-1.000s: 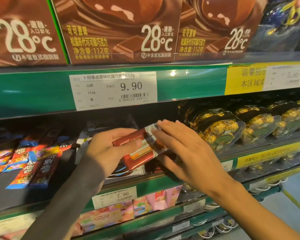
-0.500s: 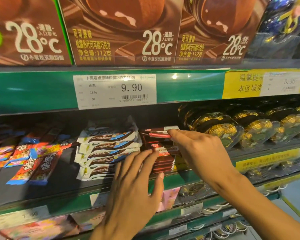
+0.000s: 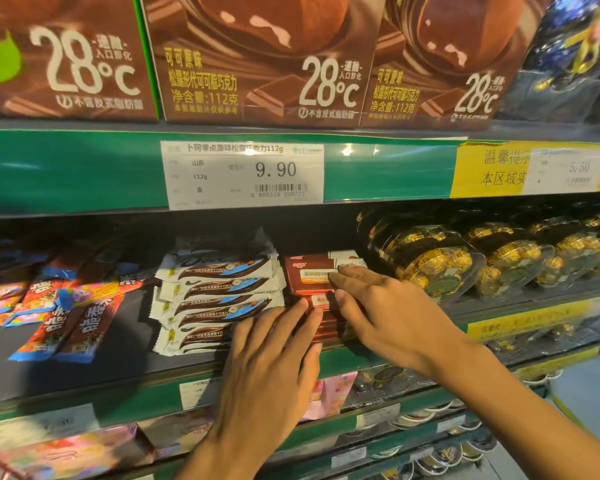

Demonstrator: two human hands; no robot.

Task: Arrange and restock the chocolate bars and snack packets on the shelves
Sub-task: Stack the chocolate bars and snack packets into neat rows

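In the middle of the frame, our left hand [image 3: 271,372] and right hand [image 3: 388,313] press flat, straight fingers on the red chocolate stack [image 3: 312,278] (on the shelf [image 3: 84,368]). We should push gently, keeping edges even.

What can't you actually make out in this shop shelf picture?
- Lower red chocolate bars: head view, covered by both hands' fingers.
- Yellow shelf notice: text cut off by an overlapping price tag.
- Lower shelf labels: too blurred to read.
- Top chocolate boxes: cropped by the upper edge.
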